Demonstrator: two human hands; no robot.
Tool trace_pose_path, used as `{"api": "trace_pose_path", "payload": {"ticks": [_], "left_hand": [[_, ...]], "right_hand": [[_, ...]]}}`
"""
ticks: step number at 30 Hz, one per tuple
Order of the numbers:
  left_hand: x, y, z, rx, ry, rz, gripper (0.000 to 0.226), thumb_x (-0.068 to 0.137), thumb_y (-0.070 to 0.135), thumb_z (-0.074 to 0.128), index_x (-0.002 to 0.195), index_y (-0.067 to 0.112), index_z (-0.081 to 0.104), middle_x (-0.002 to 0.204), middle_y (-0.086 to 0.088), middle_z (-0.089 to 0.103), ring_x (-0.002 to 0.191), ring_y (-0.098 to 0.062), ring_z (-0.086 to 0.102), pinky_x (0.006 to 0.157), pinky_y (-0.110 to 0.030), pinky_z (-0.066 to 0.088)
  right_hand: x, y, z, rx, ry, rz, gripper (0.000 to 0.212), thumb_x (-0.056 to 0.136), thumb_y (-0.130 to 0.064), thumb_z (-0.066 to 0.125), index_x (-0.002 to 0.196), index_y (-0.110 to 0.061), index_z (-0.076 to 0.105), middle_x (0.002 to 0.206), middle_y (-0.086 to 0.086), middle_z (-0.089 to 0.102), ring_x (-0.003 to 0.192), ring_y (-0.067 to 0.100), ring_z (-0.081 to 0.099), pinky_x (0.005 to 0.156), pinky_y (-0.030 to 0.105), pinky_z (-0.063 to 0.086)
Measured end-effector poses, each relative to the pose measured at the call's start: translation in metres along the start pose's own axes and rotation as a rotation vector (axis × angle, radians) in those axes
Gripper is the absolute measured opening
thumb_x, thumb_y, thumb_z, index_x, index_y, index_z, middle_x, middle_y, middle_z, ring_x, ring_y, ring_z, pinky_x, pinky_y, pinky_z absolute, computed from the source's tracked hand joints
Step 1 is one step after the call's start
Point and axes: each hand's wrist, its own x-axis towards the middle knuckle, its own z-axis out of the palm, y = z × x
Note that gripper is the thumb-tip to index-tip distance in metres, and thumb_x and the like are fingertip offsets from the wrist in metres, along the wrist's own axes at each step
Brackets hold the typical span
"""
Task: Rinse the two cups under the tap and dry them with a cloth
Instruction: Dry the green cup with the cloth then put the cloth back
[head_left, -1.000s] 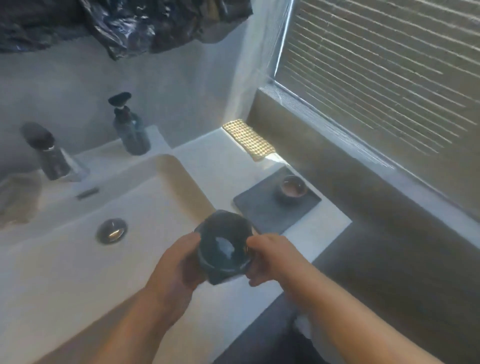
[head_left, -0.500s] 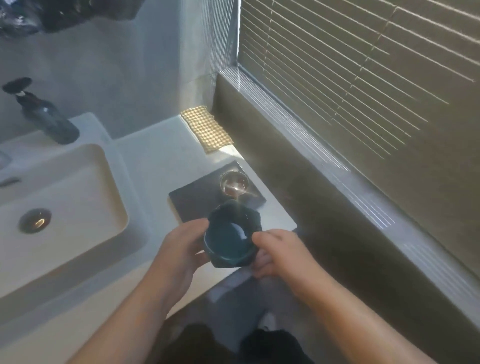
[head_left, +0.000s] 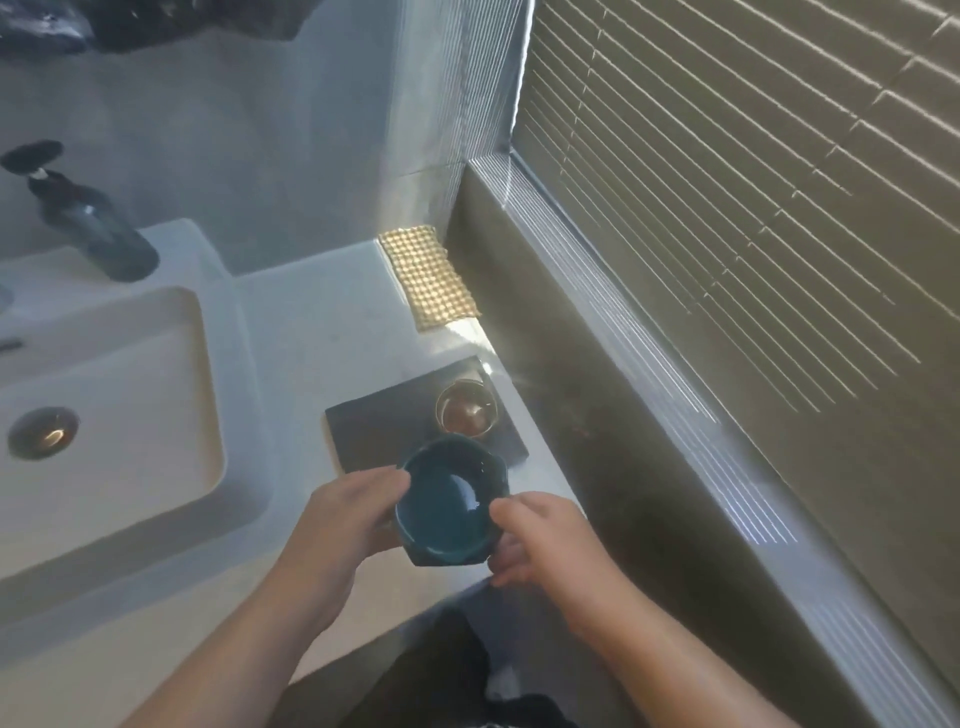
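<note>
Teal cup (head_left: 444, 506) sits mouth up between our two hands, with the front corner of the counter (head_left: 311, 338) just under the grip. Our left hand (head_left: 337, 519) curls round its left wall. Our right hand (head_left: 545, 540) pinches the opposite side, thumb near the rim, fingers tucked beneath. A dark cloth (head_left: 431, 560) seems to wrap its underside, though we cannot see how much. We judge the cup light, rigid and glazed. With wet glints inside, it is likely slippery and breakable. Holding it through the cloth by the faceted wall and base looks safest, not by the thin rim. Just beyond our grip the second cup (head_left: 465, 413) stands on a dark mat (head_left: 374, 431).
</note>
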Motion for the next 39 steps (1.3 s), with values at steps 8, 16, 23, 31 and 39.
{"api": "trace_pose_path", "payload": {"ticks": [8, 16, 23, 31, 39], "left_hand": [[0.038, -0.011, -0.028, 0.061, 0.086, -0.074, 0.015, 0.088, 0.017, 0.071, 0.090, 0.026, 0.082, 0.089, 0.001, 0.081, 0.090, -0.024, 0.076, 0.083, -0.043, 0.062], [0.083, -0.041, -0.047, 0.016, 0.318, -0.135, 0.019, 0.086, 0.012, 0.070, 0.090, 0.027, 0.080, 0.087, -0.001, 0.080, 0.083, -0.026, 0.077, 0.078, -0.052, 0.063], [0.115, -0.050, -0.049, 0.049, 0.388, -0.184, 0.021, 0.087, 0.009, 0.068, 0.079, 0.026, 0.076, 0.086, -0.008, 0.079, 0.083, -0.027, 0.076, 0.077, -0.047, 0.064], [0.144, -0.063, -0.057, 0.340, 0.355, -0.198, 0.023, 0.079, 0.034, 0.062, 0.076, 0.017, 0.076, 0.073, -0.007, 0.074, 0.076, -0.026, 0.071, 0.071, -0.042, 0.060], [0.152, -0.073, -0.050, 0.648, 0.382, -0.192, 0.029, 0.092, 0.030, 0.056, 0.066, 0.018, 0.062, 0.067, -0.002, 0.062, 0.069, -0.025, 0.060, 0.057, -0.029, 0.037]], "right_hand": [[0.053, -0.032, 0.022, -0.169, -0.016, 0.024, 0.019, 0.096, -0.018, 0.058, 0.103, -0.002, 0.065, 0.074, 0.011, 0.058, 0.066, 0.021, 0.055, 0.061, 0.028, 0.055], [0.117, -0.039, 0.053, -0.692, 0.029, -0.177, 0.025, 0.097, -0.035, 0.056, 0.121, -0.027, 0.058, 0.080, -0.022, 0.055, 0.069, -0.006, 0.057, 0.056, 0.004, 0.043], [0.170, -0.041, 0.071, -1.066, 0.005, -0.205, 0.023, 0.095, -0.030, 0.050, 0.088, -0.018, 0.068, 0.082, 0.002, 0.065, 0.082, 0.019, 0.064, 0.086, 0.037, 0.057], [0.197, -0.039, 0.080, -1.288, -0.019, -0.229, 0.027, 0.096, -0.024, 0.046, 0.088, -0.008, 0.066, 0.076, 0.004, 0.057, 0.073, 0.022, 0.054, 0.063, 0.027, 0.043], [0.204, -0.031, 0.080, -1.314, -0.052, -0.227, 0.028, 0.102, -0.025, 0.045, 0.097, -0.006, 0.065, 0.097, 0.013, 0.069, 0.090, 0.028, 0.067, 0.072, 0.032, 0.052]]}}
